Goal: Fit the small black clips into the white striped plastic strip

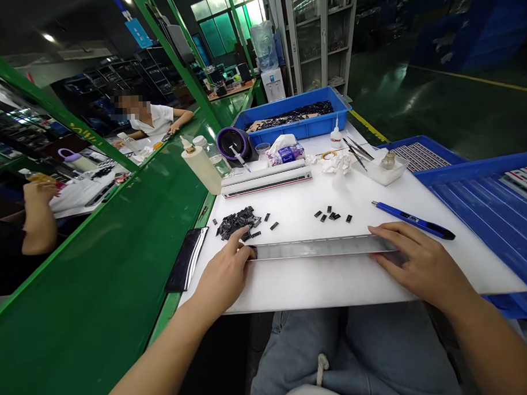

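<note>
The largest thing is a white, flat, smooth worktop [301, 285], with a ribbed blue plastic tray [466, 205] beyond its right edge. A deep blue rectangular plastic bin [306, 128] full of small dark pieces sits at the far edge. A long, narrow, silvery-grey metal bar [315, 248] lies crosswise between the two hands, nearer the near edge than the far one. The right hand [425, 267] is clamped on its right end, fingers along the far side and thumb at the near side. The left hand [225, 272] is at the other end, thumb against it and index finger spread apart towards the black pieces; its remaining fingers are hidden, so I cannot tell their grip.

Long white strips with a red-and-black stripe [267, 184] lie towards the far left corner, just beside a cream plastic squeeze bottle [202, 167]. A slim blue pen-shaped tool [413, 220] slants near the right edge. A glossy black flat sheet [185, 260] lies at the left edge. Smallest are the flat black rectangular pieces: a heap [237, 222] just beyond the bar's left end and a loose group [332, 216] beyond its middle.
</note>
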Action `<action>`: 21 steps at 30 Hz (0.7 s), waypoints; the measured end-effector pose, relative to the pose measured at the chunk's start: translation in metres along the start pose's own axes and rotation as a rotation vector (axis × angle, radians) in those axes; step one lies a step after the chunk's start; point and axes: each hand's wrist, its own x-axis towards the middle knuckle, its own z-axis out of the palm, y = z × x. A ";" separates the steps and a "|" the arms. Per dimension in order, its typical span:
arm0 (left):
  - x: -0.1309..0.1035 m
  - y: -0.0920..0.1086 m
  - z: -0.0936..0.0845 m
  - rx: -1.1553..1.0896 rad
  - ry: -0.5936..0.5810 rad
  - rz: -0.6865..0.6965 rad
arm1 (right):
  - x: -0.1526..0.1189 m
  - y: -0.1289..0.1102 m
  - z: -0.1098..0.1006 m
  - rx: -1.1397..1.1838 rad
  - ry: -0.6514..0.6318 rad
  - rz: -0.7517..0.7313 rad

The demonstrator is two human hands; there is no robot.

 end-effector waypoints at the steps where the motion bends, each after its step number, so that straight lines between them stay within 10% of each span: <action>1: 0.000 -0.001 0.001 0.013 -0.008 0.017 | 0.000 0.000 0.000 0.003 -0.001 0.001; 14: -0.003 -0.012 -0.022 -0.078 0.053 0.211 | 0.002 -0.001 -0.002 0.083 -0.078 0.095; 21: 0.056 0.063 -0.015 -0.158 0.041 0.324 | 0.005 0.006 -0.008 0.410 0.042 0.234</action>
